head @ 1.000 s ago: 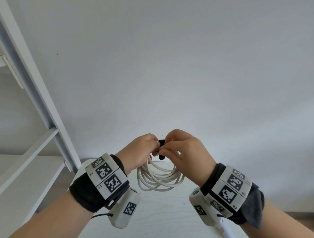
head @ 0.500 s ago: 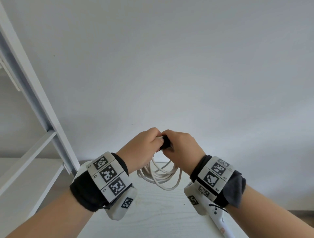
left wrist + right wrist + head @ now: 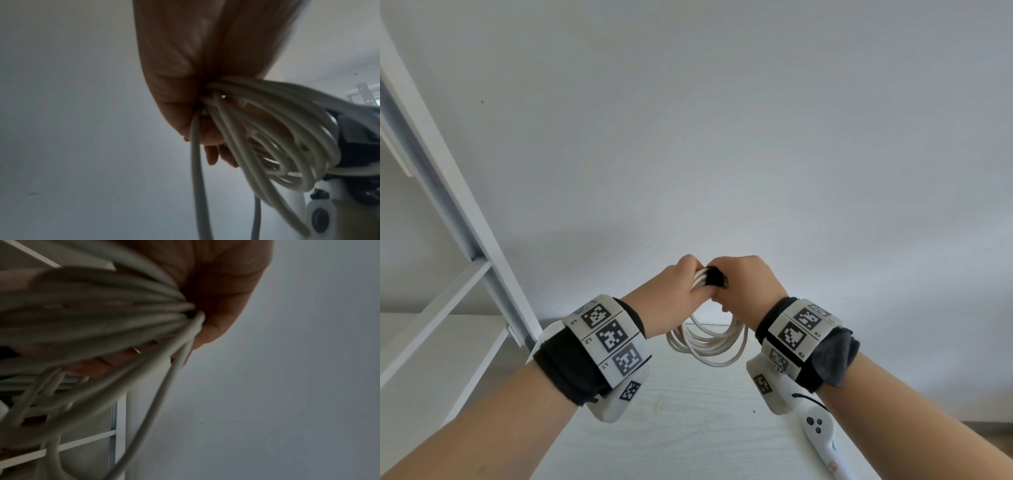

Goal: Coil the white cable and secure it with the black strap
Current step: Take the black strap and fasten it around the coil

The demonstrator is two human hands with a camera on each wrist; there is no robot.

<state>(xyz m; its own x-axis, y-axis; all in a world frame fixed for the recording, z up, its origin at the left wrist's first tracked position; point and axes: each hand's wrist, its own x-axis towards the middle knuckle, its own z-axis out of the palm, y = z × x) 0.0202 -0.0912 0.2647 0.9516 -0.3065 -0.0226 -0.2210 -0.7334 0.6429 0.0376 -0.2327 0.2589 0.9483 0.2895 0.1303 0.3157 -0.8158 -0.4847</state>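
The white cable (image 3: 709, 346) hangs as a coil of several loops from both hands, held up in front of the wall above the table. A black strap (image 3: 715, 277) sits around the top of the bundle between the two fists. My left hand (image 3: 677, 291) grips the bundled loops (image 3: 257, 129) just left of the strap. My right hand (image 3: 743, 284) is curled round the bundle (image 3: 102, 318) at the strap, its fingers hidden under the cable. One loose cable end (image 3: 197, 186) trails downward.
A white wooden table (image 3: 688, 428) lies below the hands. A white handheld controller (image 3: 822, 442) rests on it at the right. A white shelf frame (image 3: 465, 240) stands at the left against the pale wall (image 3: 722, 137).
Both hands have risen and closed together. The right hand has turned over the strap, covering most of it, and the coil hangs narrower than before.
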